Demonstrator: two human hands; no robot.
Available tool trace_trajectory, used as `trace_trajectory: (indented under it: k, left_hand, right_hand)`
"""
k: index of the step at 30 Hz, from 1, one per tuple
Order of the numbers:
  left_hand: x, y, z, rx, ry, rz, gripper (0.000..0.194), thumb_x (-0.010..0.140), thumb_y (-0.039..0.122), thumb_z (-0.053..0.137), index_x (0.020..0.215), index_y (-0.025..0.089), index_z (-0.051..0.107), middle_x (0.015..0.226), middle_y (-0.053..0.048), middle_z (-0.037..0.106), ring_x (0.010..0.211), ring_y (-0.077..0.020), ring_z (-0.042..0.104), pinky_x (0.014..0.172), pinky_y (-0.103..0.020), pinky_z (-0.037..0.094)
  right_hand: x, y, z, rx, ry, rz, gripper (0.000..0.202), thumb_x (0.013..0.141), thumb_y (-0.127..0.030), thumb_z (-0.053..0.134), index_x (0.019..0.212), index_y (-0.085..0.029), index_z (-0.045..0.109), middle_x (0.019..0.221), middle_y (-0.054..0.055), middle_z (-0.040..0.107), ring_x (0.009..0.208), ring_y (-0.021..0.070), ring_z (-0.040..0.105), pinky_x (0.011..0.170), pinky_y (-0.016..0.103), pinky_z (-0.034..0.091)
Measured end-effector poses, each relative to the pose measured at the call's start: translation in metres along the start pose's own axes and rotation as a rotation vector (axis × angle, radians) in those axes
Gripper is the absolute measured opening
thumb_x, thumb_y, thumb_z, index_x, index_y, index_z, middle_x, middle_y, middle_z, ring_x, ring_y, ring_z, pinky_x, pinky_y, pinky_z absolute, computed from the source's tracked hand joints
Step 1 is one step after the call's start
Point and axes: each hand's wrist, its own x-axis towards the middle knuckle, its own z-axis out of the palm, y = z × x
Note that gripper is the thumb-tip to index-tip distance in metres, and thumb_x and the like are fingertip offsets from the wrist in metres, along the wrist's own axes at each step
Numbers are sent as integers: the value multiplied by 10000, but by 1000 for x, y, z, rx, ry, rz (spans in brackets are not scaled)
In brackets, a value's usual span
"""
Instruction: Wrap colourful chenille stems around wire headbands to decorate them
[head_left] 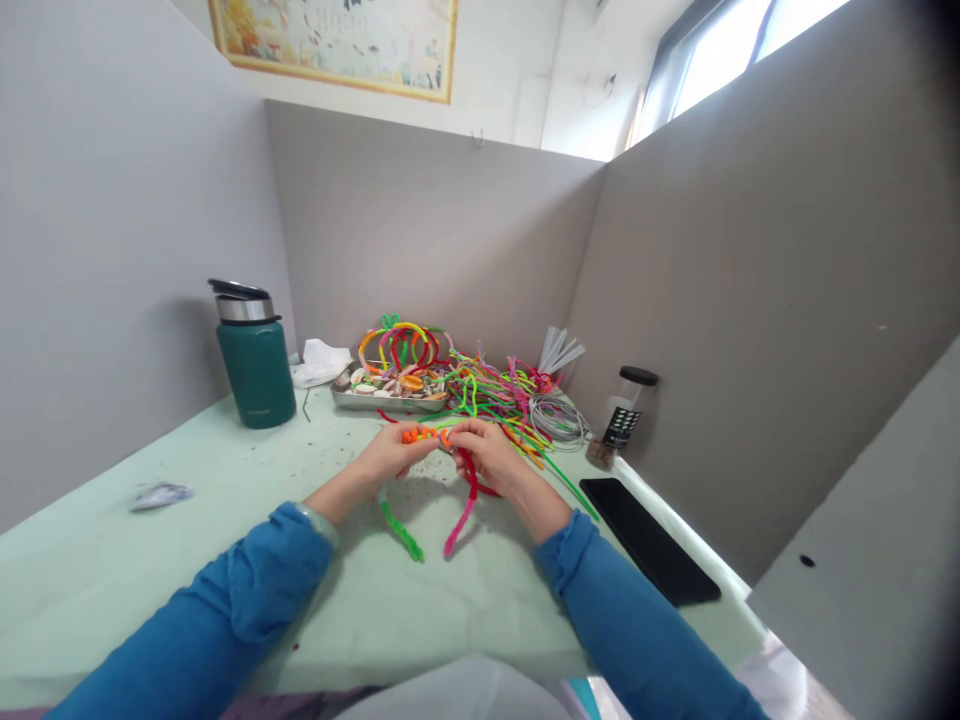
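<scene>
My left hand (395,451) and my right hand (484,450) meet over the table, each pinching one side of a band of fuzzy pipe cleaners (420,436). Its top part between my fingers is wound in orange. A green end (403,532) hangs below my left hand, and a red and pink end (460,524) hangs below my right hand. Both hands are closed, and my fingers hide part of the band. Just beyond them lies a heap of colourful pipe cleaners (495,385).
Behind my hands a metal tray (390,403) holds shell-like pieces, with finished pipe cleaner hoops (409,345) on it. A green bottle (256,372) stands left. To the right are coiled grey wire (559,420), a clear jar (619,425) and a black phone-like slab (649,540). Grey partitions surround the table.
</scene>
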Motion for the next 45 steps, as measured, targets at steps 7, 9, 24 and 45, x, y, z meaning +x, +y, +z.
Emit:
trace_trajectory:
  k: [7,9,24,45]
  left_hand:
    - [0,0,1,11,-13,10,415,684,558,614,641,157,513,482,74,349,392,-56,324,363,-194,247]
    - [-1,1,1,5,-16,7,410,686,553,616,655,157,516,488,74,354,392,-55,326,362,-193,250]
    - [-1,2,1,-67,-41,-13,404,652,542,652,661,159,521,519,68,407,397,-48,336,360,-191,284]
    - [0,0,3,-54,15,-33,370,663,497,665,782,168,548,507,82,394,385,-47,325,361,-183,261]
  right_hand:
    - [-2,-3,1,-63,18,-34,125,643,-235,631,708,-168,549,485,-47,519,391,87,458,393,216,397]
    - [-2,-3,0,-84,22,-36,117,648,-236,624,702,-169,544,461,-52,500,382,89,450,388,216,391]
    - [-2,-2,-1,-28,-4,3,199,635,-290,676,714,-168,541,513,-44,531,410,78,463,412,217,419]
    - [-2,-2,-4,-83,-3,-15,189,661,-291,663,726,-172,532,487,-52,512,401,80,458,399,209,400]
